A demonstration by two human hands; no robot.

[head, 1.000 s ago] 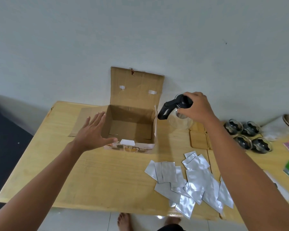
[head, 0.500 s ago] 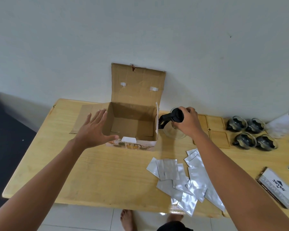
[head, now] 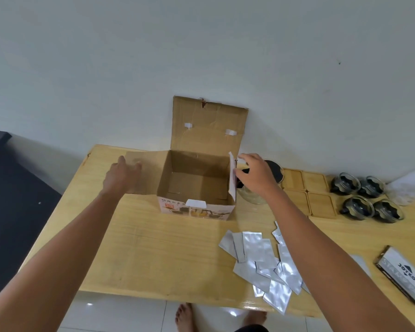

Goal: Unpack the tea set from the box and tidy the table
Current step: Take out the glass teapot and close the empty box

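The open cardboard box (head: pixel 197 208) stands at the middle of the wooden table (head: pixel 153 248), its back lid upright, and I see nothing inside it. My left hand (head: pixel 121 177) lies with relaxed fingers on the outer edge of the box's flat left flap (head: pixel 151 173). Just right of the box, my right hand (head: pixel 256 176) reaches with loose fingers to the top of the upright white right flap (head: pixel 232 180). Under and behind that hand the glass teapot (head: pixel 255 198) with a black lid (head: pixel 274 170) stands on the table; its handle is mostly hidden.
Several wooden coasters (head: pixel 308 190) lie right of the teapot, then several glass cups (head: pixel 367 197). Silver foil sachets (head: pixel 261 257) are scattered at the front right. A Joyko box (head: pixel 403 280) sits at the right edge. Wall directly behind; bare feet below the table's front edge.
My right hand set the teapot down right of the box and let go of its handle, then moved to the right flap. My left hand shifted from the box's front corner to the left flap.
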